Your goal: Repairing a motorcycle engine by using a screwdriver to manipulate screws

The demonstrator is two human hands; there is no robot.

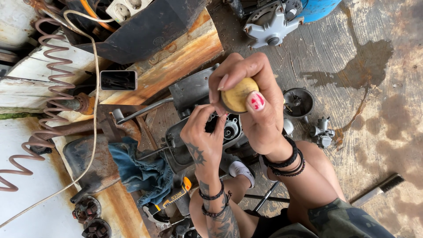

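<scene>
Right hand [257,105] fisted on wooden tool handle [238,94] | left hand [203,134] pinching at 7 o'clock, on metal housing [194,90] — keep tool upright, press steadily.

A worn concrete floor [379,110] with dark wet stains fills the right of the frame. On it lie a wire brush [379,189] at lower right, a small carburettor [322,132] right of centre, a round metal bowl [298,102] beside it, and a grey engine cover [272,24] at the top. A blue rag [141,169] lies lower left, with a yellow-handled tool [174,199] just beside it.
</scene>
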